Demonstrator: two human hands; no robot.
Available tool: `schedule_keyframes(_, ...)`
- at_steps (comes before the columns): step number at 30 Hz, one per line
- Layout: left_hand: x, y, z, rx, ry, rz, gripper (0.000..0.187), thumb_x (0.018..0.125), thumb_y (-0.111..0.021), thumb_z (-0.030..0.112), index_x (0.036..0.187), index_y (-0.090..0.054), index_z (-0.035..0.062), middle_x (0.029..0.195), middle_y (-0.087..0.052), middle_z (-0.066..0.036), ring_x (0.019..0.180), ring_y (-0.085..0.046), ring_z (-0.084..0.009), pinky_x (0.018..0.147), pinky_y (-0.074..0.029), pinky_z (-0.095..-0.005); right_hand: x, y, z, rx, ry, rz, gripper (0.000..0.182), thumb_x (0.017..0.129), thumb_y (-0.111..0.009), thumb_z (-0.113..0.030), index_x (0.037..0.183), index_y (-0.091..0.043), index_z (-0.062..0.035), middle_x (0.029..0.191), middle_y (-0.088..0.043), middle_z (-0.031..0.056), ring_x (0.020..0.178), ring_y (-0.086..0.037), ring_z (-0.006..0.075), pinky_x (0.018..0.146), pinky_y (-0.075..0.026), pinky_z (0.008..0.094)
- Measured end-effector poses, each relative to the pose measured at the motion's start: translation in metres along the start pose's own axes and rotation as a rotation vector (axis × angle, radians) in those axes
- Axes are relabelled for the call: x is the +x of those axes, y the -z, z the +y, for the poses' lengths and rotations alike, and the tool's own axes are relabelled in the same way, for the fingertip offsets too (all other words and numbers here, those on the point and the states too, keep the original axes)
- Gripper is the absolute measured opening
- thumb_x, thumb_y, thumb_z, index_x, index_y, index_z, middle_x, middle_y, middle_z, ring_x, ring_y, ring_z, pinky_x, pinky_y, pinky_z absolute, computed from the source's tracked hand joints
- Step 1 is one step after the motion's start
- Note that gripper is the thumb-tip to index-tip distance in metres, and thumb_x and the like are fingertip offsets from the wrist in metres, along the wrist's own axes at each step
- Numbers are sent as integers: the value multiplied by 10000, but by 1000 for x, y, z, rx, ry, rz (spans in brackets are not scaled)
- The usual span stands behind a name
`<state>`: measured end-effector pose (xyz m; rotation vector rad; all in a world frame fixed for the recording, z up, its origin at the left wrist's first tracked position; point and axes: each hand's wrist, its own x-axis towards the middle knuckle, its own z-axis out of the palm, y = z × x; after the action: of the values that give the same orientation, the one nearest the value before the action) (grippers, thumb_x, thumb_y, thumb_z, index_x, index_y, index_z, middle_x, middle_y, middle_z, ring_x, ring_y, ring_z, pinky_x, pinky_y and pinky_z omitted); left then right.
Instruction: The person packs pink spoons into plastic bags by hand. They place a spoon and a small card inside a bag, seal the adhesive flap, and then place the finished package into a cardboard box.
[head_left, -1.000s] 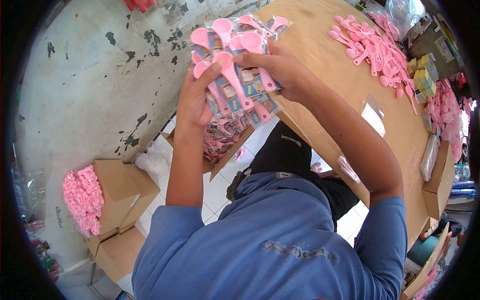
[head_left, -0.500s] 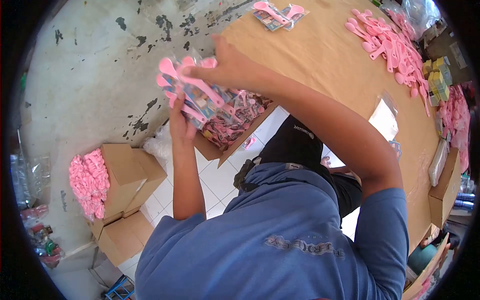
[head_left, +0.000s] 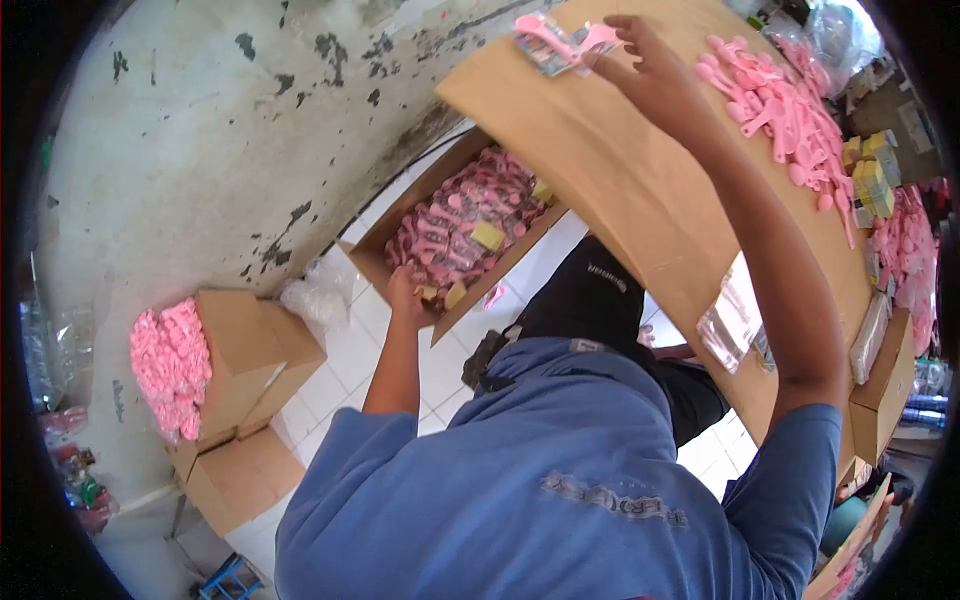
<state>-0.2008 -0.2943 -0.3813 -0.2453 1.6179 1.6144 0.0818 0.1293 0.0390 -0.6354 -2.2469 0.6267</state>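
Observation:
My left hand [head_left: 404, 290] is at the near left corner of an open cardboard box [head_left: 458, 318], its fingers closed over the rim. Bagged pink spoons [head_left: 455, 215] fill this box, with a yellow bundle [head_left: 488, 236] lying on top. Over the far end of the table, my right hand [head_left: 655, 80] is stretched out with thumb and fingers apart and nothing gripped. Just beside its fingertips lie two clear packs of pink spoons [head_left: 550, 45] with printed cards inside.
A pile of loose pink spoons [head_left: 780, 110] lies along the far side of the brown-covered table [head_left: 590, 150]. Closed cartons [head_left: 240, 365] and a bag of pink pieces [head_left: 172, 370] stand at left. Yellow boxes [head_left: 875, 180] sit at right, and a peeling wall [head_left: 200, 150] borders the left.
The spoon packs held between both hands are gone from them. My left hand has dropped to the box rim. My right hand has swung right and up to the packs on the table.

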Motion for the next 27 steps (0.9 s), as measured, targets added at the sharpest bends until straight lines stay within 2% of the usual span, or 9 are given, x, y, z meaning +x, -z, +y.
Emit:
schedule_keyframes(3,-62,-85,66,-198,-285,26,487,1020,-666,247,1434,-501,50,1333,-630,-95,1227,-604,-247,1083,-453,-366,5,-1,1,-123,-57,-51,716,899,-785,-461,1418,-544,-30,1314,-638,307,1291,-586,444,1076,-473,476)
schedule_keyframes(7,-116,-162,136,-260,-502,-283,621,1027,-683,255,1532,-397,34,1496,-543,-183,1378,-526,-292,1124,-444,-426,17,-30,14,-232,-43,-99,879,870,-738,-622,1532,-484,-103,1403,-565,345,1405,-449,519,1143,-408,564)
schedule_keyframes(11,-176,-235,178,-323,-520,-442,622,1057,-631,355,1546,-356,85,1548,-453,-179,1402,-475,-320,1156,-417,-521,25,-72,24,-380,19,-87,852,860,-675,-710,1544,-496,-234,1487,-466,382,1436,-359,595,1169,-364,595)
schedule_keyframes(13,-180,-257,188,-385,-445,-451,638,1045,-648,382,1539,-358,99,1533,-447,-173,1389,-485,-321,1142,-433,-525,16,-77,6,-370,68,-113,754,868,-707,-595,1518,-522,-260,1460,-494,341,1351,-430,593,1172,-347,610)
schedule_keyframes(14,-162,-261,187,-417,-390,-488,842,1021,-695,353,1639,-162,146,1502,-477,-150,1368,-501,-326,1063,-473,-575,13,-84,6,-338,137,-106,732,867,-716,-557,1509,-529,-258,1433,-521,324,1330,-453,572,1177,-338,609)
schedule_keyframes(18,-164,-273,193,-478,-288,-663,681,1030,-656,423,1558,-347,125,1391,-570,-116,1275,-580,-298,1046,-499,-549,-10,-94,-22,-166,342,-130,637,866,-724,-425,1453,-568,-230,1320,-610,253,1273,-513,487,1207,-300,594)
schedule_keyframes(20,-174,-275,197,-492,-255,-734,588,1042,-617,459,1493,-452,120,1352,-613,-109,1239,-615,-282,1035,-520,-520,-25,-93,-46,-151,398,-255,657,889,-722,-418,1480,-545,-192,1381,-573,272,1360,-466,476,1229,-287,568)
schedule_keyframes(23,-210,-275,213,-535,-330,-705,515,1057,-564,468,1450,-515,140,1382,-603,-124,1261,-607,-305,1097,-491,-498,-49,-91,-80,-83,463,-362,668,873,-758,-341,1470,-534,-141,1456,-524,269,1437,-426,428,1239,-287,546)
schedule_keyframes(27,-207,-242,208,-576,-295,-764,550,1086,-481,428,1456,-522,22,1465,-589,-178,1353,-573,-324,1142,-473,-499,-74,-114,-101,34,549,-395,666,862,-776,-265,1438,-517,-54,1505,-493,258,1443,-420,440,1219,-333,510)
